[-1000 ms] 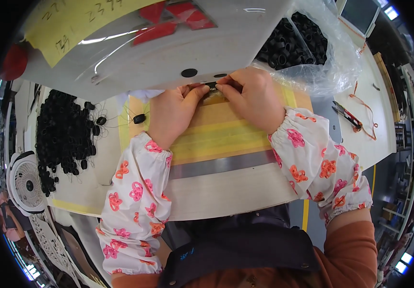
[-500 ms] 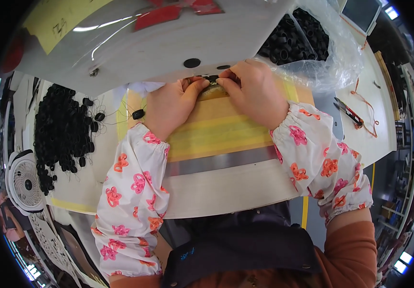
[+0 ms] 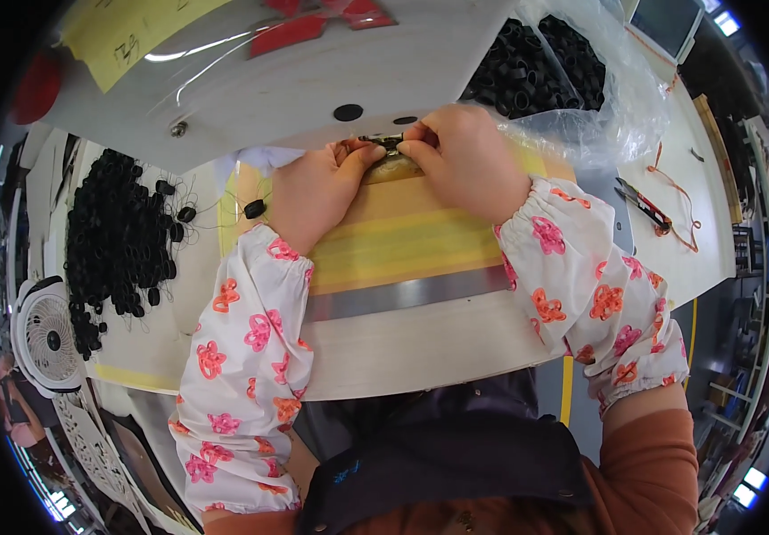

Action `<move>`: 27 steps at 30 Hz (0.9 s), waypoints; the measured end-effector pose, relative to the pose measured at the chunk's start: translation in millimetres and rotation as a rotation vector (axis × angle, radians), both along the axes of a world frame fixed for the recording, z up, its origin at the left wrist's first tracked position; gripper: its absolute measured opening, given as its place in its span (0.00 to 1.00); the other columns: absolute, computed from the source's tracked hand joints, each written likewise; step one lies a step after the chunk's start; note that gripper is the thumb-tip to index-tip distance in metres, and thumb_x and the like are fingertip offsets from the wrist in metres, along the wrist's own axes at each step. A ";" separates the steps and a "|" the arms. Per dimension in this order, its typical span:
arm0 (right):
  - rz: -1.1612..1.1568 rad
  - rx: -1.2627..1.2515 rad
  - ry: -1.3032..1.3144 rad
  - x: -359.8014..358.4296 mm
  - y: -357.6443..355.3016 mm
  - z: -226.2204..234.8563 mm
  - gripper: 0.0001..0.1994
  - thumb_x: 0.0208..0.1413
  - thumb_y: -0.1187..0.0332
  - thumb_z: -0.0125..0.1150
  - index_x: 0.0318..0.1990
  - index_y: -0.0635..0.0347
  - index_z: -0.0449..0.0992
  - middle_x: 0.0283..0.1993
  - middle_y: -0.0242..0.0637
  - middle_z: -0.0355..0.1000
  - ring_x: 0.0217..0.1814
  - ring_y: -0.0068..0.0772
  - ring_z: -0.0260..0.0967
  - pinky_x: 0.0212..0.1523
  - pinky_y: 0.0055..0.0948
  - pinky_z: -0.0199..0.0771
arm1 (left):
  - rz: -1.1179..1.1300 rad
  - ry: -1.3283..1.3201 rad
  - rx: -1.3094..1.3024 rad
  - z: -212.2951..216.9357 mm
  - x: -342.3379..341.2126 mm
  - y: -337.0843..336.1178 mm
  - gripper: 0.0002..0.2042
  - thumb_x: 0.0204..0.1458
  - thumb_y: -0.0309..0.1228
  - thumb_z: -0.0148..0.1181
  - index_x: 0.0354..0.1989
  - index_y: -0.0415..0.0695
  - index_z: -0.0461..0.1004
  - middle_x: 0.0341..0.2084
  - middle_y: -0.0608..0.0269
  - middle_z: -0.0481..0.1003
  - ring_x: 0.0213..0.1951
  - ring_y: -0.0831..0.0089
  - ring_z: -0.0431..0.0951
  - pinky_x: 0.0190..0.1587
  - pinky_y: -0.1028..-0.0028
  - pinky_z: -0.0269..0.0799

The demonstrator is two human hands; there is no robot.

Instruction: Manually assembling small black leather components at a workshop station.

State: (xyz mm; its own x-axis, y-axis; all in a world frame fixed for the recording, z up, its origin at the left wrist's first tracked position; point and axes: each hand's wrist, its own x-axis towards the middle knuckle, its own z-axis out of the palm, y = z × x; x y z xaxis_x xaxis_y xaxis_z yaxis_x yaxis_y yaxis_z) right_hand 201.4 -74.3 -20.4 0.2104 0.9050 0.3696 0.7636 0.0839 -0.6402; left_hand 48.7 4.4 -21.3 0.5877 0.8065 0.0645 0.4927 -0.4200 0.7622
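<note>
My left hand and my right hand meet below the grey sewing machine head. Thumbs and fingertips pinch a small black band from its two sides, over the metal parts of the stitching area. The machine partly hides the band. Beside my left wrist lies a small black loop with loose threads. Under both hands the work surface is covered with yellow tape.
A heap of black loops trailing threads lies at left, near a white fan. Clear plastic surrounds black rings at far right. Thread snips and an orange cord lie on the right.
Both hands keep their pinch on the black band at nearly the same place. The whole view has shifted slightly, and my right hand sits a little further left in it.
</note>
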 end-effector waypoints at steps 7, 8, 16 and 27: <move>0.022 -0.001 -0.003 3.9 3.6 -3.5 0.06 0.41 0.73 0.59 0.24 0.69 0.71 0.19 0.44 0.69 0.20 0.39 0.68 0.23 0.30 0.66 | 0.033 -0.105 -0.139 -14.9 2.7 6.7 0.12 0.45 0.37 0.60 0.23 0.39 0.71 0.10 0.72 0.67 0.14 0.88 0.61 0.17 0.82 0.55; 0.029 0.037 -0.012 5.9 3.1 -4.5 0.06 0.41 0.73 0.59 0.24 0.68 0.71 0.19 0.43 0.69 0.20 0.38 0.68 0.23 0.30 0.66 | 0.021 -0.106 -0.143 -13.3 5.3 6.6 0.12 0.45 0.36 0.60 0.23 0.39 0.71 0.10 0.72 0.67 0.14 0.88 0.61 0.17 0.81 0.54; -0.027 0.011 -0.008 -0.6 2.8 -5.9 0.06 0.41 0.73 0.59 0.24 0.65 0.69 0.20 0.42 0.69 0.21 0.40 0.67 0.22 0.31 0.65 | -0.002 0.076 0.043 1.4 1.6 3.8 0.13 0.45 0.42 0.56 0.24 0.43 0.72 0.12 0.69 0.71 0.15 0.77 0.68 0.19 0.76 0.60; 0.036 0.259 -0.001 15.3 -8.3 -4.9 0.06 0.40 0.73 0.60 0.23 0.63 0.69 0.20 0.39 0.68 0.20 0.36 0.66 0.21 0.28 0.65 | 0.034 0.018 0.585 4.0 -34.9 -31.8 0.14 0.46 0.37 0.55 0.15 0.40 0.70 0.09 0.56 0.67 0.12 0.60 0.68 0.17 0.68 0.61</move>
